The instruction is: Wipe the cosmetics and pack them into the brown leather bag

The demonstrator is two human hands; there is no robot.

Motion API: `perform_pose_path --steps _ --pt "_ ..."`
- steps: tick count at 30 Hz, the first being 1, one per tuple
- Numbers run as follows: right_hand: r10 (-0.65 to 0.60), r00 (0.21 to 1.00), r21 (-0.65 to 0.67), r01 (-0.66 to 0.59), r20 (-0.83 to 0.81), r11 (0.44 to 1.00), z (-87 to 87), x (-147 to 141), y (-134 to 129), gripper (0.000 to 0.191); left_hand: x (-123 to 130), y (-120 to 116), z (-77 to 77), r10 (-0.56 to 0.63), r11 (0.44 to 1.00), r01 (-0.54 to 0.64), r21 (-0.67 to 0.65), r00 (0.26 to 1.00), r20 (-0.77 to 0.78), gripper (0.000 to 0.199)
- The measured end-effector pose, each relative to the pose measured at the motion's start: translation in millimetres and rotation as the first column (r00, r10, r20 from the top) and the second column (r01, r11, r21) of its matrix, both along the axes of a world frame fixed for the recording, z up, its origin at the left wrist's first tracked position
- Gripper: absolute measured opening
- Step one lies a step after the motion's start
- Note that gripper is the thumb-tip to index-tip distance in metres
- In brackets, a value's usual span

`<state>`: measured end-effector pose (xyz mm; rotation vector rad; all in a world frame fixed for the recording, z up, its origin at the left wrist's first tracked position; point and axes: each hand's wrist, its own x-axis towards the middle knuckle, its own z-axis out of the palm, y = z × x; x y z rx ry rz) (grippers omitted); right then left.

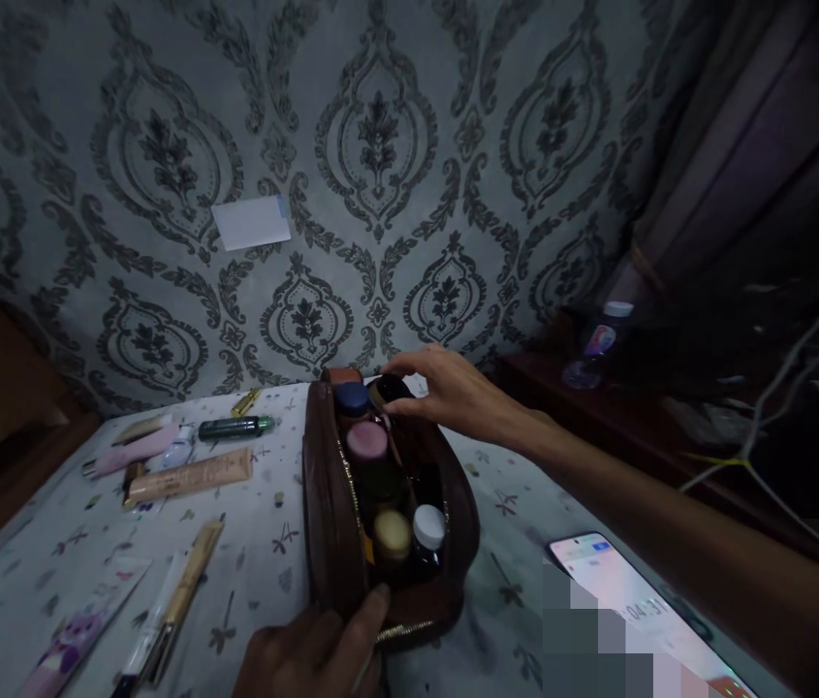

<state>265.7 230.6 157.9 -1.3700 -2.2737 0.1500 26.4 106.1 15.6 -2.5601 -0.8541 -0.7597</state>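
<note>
A brown zippered toiletry bag (329, 504) stands unzipped on the patterned bed sheet. Inside it I see a blue-capped container (352, 399), a pink-topped one (366, 442), a jar with a yellowish lid (393, 534) and a white-capped bottle (428, 528). At the bag's far end, my right hand (438, 388) has its thumb and fingers closed around a dark-capped bottle (385, 390), partly hidden by the hand. My left hand (314, 650) grips the bag's near edge, its index finger on the rim; the lower fingers are partly out of view.
Left of the bag lie a beige tube (191, 477), a green roll-on bottle (235, 428), a pink tube (137, 451) and several other cosmetics. A lit phone (642, 601) lies at right. A clear bottle (598, 344) stands on the dark ledge near white cables (787, 378). Patterned wall (380, 145) behind.
</note>
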Motion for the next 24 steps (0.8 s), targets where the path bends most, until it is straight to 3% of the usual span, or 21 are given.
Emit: perform_pose_path --steps 10,16,24 --pt "0.161 0.985 0.023 -0.16 -0.063 0.987 -4.7 -16 -3 0.033 0 -3 2.9 -0.003 0.999 0.005 -0.051 0.999 0.048 0.037" --pt "0.155 0.988 0.022 -0.155 -0.019 0.988 -9.5 -24 1 0.041 -3 -2 -0.6 -0.017 0.996 0.02 -0.091 0.999 0.034 0.035" --pt "0.238 0.968 -0.041 -0.235 0.085 0.971 -24.2 -43 13 0.029 1 -2 3.0 -0.008 0.996 0.014 -0.086 0.998 0.068 0.032"
